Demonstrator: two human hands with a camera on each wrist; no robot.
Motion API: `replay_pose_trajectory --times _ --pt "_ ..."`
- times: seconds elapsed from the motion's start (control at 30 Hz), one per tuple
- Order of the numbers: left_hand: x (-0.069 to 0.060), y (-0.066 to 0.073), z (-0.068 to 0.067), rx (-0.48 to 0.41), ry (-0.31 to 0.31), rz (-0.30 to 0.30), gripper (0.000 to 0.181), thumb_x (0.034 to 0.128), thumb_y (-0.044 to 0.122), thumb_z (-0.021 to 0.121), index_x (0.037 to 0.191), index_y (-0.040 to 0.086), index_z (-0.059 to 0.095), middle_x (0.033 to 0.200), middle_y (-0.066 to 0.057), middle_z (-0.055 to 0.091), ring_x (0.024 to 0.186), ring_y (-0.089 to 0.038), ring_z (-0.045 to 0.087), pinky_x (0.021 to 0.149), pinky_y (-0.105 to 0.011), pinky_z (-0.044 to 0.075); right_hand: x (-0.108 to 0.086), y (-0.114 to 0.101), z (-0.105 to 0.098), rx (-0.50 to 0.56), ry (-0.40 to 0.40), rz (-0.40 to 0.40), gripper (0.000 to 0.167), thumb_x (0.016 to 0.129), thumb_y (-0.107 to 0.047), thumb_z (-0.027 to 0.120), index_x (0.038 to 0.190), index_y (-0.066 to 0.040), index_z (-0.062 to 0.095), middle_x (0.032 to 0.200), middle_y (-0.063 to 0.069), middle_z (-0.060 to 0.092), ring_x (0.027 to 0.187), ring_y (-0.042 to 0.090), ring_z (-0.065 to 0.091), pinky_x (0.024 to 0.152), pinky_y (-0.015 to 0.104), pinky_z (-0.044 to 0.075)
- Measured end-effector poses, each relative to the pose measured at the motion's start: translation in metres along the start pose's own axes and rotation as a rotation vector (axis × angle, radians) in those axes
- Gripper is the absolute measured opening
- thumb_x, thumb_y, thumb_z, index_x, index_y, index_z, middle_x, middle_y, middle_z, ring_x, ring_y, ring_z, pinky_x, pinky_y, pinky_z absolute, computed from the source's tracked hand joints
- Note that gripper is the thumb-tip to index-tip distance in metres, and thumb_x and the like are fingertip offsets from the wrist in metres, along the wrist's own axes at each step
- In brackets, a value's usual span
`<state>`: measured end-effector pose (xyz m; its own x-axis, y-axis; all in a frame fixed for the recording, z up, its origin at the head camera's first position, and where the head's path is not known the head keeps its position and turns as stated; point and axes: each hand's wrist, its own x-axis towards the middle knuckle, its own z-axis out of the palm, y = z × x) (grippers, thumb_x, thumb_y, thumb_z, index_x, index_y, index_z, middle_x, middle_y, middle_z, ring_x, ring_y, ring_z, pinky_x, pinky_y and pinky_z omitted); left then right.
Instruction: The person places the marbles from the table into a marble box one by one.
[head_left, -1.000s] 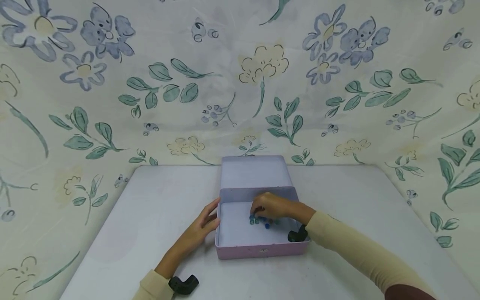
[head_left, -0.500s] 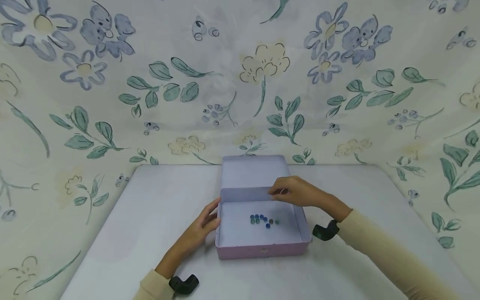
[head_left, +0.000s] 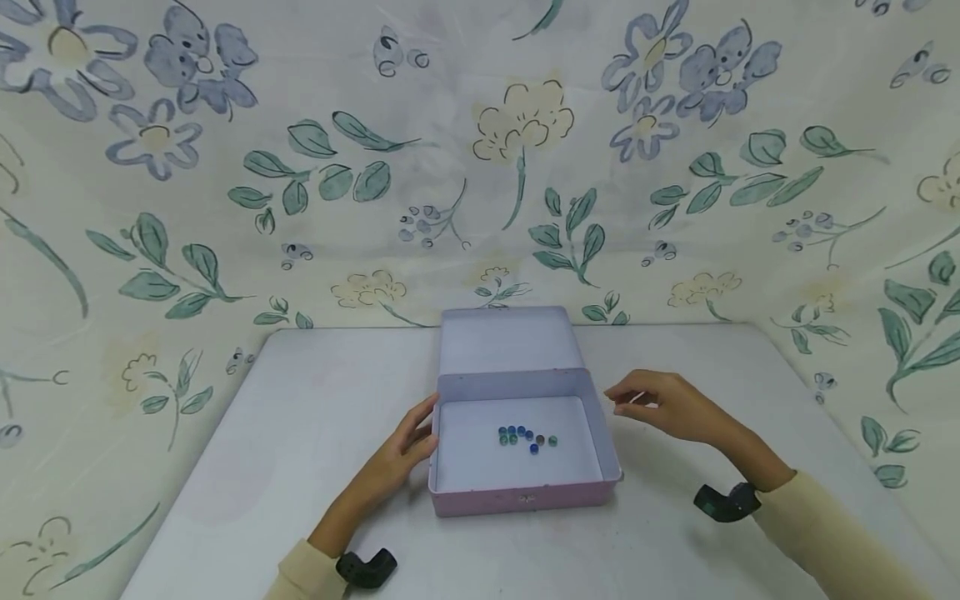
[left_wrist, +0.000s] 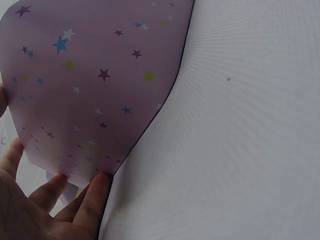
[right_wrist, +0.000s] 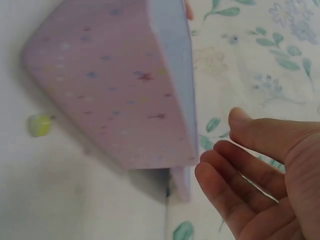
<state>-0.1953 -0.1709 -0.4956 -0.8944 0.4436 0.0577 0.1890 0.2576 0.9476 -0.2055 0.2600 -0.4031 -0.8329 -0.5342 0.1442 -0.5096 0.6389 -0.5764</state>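
Note:
A pink tin box [head_left: 517, 500] with its lid [head_left: 510, 342] raised lies on the white table, holding several blue, green and brownish marbles [head_left: 534, 448]. At the box's left side, my left hand [head_left: 393, 458] touches the wall with its fingertips; in the left wrist view the fingers [left_wrist: 92, 202] rest against the star-printed pink side. My right hand [head_left: 675, 408] is in the air just right of the box. Seen from the right wrist, its thumb and fingers [right_wrist: 225, 195] are loosely bent and apart, with nothing between them.
A small yellow-green round thing [right_wrist: 39, 125] sits on the table beside the box in the right wrist view. Behind the table [head_left: 337, 367] hangs a floral cloth [head_left: 450, 142]. Black straps [head_left: 366, 569] are on both wrists.
My right hand has lifted out of the box and moved right, past its right wall, uncovering the marbles. My left hand has stayed at the left side.

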Motion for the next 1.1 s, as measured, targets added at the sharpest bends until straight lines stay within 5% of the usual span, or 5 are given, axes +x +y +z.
replay_pose_trajectory --times 0.4,0.73,1.1 --pt "-0.001 -0.002 0.0 -0.002 -0.001 0.031 0.063 0.1054 0.016 0.046 0.161 0.024 0.017 0.168 -0.016 0.013 0.147 -0.052 0.026 0.111 -0.07 0.031 -0.028 0.023 0.041 0.118 -0.131 0.037 0.032 0.09 -0.015 0.074 0.119 -0.003 0.066 0.116 0.012 0.07 0.1 0.018 0.07 0.082 0.026 0.059" --pt "-0.001 -0.003 0.0 -0.005 -0.01 0.04 0.063 0.1057 0.016 0.046 0.161 0.022 0.017 0.167 -0.017 0.013 0.146 -0.053 0.027 0.111 -0.07 0.031 -0.035 0.03 0.062 0.125 -0.127 -0.033 0.027 0.087 -0.004 0.074 0.113 -0.004 0.069 0.105 0.006 0.07 0.092 0.003 0.063 0.079 0.024 0.059" --pt "-0.001 -0.001 0.0 0.003 -0.006 0.021 0.062 0.106 0.018 0.045 0.161 0.022 0.016 0.168 -0.016 0.012 0.147 -0.052 0.025 0.111 -0.07 0.03 -0.039 0.033 0.068 0.06 -0.08 -0.064 0.017 0.084 -0.002 0.076 0.1 -0.006 0.076 0.099 0.001 0.065 0.088 0.005 0.062 0.075 0.022 0.058"
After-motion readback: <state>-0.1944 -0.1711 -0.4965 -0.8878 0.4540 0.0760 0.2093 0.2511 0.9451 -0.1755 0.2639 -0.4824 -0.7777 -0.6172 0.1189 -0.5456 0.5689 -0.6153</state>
